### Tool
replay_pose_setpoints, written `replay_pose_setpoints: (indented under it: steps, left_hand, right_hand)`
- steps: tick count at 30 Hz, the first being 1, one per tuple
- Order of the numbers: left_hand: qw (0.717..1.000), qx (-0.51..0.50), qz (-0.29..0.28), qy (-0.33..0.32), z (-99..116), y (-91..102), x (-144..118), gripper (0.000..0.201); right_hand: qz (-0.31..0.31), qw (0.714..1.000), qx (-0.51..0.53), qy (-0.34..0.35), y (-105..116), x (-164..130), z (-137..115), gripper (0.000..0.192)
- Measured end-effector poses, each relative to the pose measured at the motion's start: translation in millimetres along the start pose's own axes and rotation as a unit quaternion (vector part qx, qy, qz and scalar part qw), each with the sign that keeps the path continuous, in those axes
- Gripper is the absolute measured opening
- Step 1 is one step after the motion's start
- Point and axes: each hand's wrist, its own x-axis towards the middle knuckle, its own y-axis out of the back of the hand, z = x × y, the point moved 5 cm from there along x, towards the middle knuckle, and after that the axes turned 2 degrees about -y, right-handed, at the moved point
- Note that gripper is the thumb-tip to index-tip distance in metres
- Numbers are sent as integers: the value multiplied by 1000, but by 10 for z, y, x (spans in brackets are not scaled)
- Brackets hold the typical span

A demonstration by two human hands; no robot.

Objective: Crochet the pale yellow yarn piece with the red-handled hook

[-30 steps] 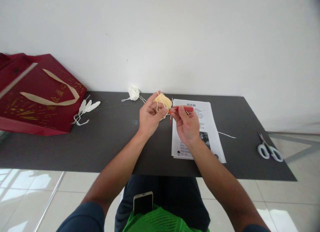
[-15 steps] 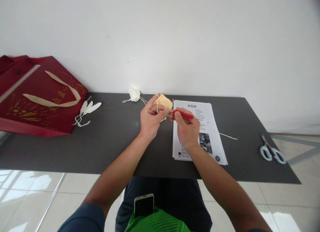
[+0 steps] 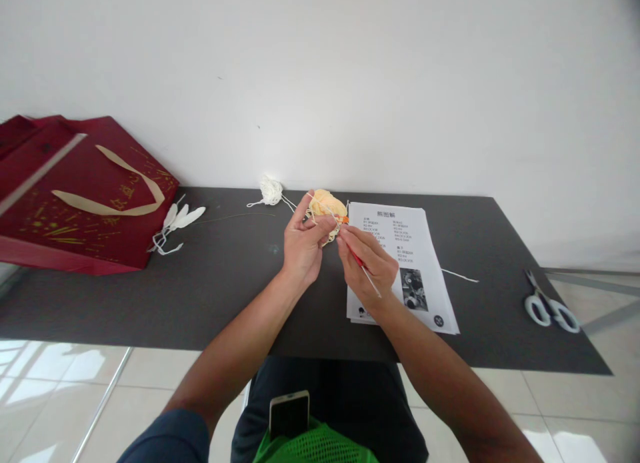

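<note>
My left hand (image 3: 303,250) is closed on pale yarn, its index finger raised with a strand running over it. My right hand (image 3: 367,260) grips a crochet hook (image 3: 364,268) with a red handle, whose bare metal end points down toward my wrist. Both sets of fingertips meet over a small piece of yarn work, mostly hidden by them. Right behind the fingers lies a ball of pale yellow yarn (image 3: 326,202). Something small and orange (image 3: 343,219) shows by the fingertips; what it is I cannot tell.
Printed pattern sheets (image 3: 425,250) lie under my right hand. Scissors (image 3: 550,306) rest at the right end of the dark table (image 3: 225,303). White yarn (image 3: 271,190) sits against the wall. White leaf-shaped pieces (image 3: 183,218) lie beside a red gift bag (image 3: 100,203).
My right hand has turned the crochet hook, so its free end swings from pointing right to pointing down toward me. My right fingers have closed in against my left fingertips.
</note>
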Motion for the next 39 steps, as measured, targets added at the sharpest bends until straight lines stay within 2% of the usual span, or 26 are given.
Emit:
replay_pose_setpoints:
  steps: [4, 6, 10, 12, 15, 26, 33, 36, 39]
  left_hand:
    - [999, -20, -32, 37, -6, -9, 18, 85]
    - [998, -28, -43, 43, -2, -18, 21, 84]
    - [997, -24, -54, 57, -16, -39, 23, 84]
    - [997, -23, -51, 56, -18, -43, 24, 83]
    - [997, -29, -49, 50, -5, -54, 22, 84]
    - [999, 29, -32, -1, 101, -60, 12, 87]
    - [997, 62, -38, -22, 132, -45, 23, 84]
    - [995, 78, -56, -18, 156, -35, 39, 84]
    - [992, 102, -79, 13, 178, -44, 48, 81]
  right_hand:
    - [-4, 999, 30, -37, 0, 11, 40, 30]
    - [6, 992, 81, -92, -9, 34, 90, 23]
    - [35, 946, 235, -220, -54, 88, 245, 15]
    - [38, 925, 285, -248, -67, 124, 292, 13]
    - [40, 910, 311, -270, -51, 171, 321, 13]
    - [61, 914, 323, -237, 50, 277, 284, 10]
    - [57, 945, 270, -176, 112, 276, 280, 11]
    - [48, 955, 241, -165, 141, 273, 274, 11]
    - [33, 957, 245, -150, 156, 290, 255, 11]
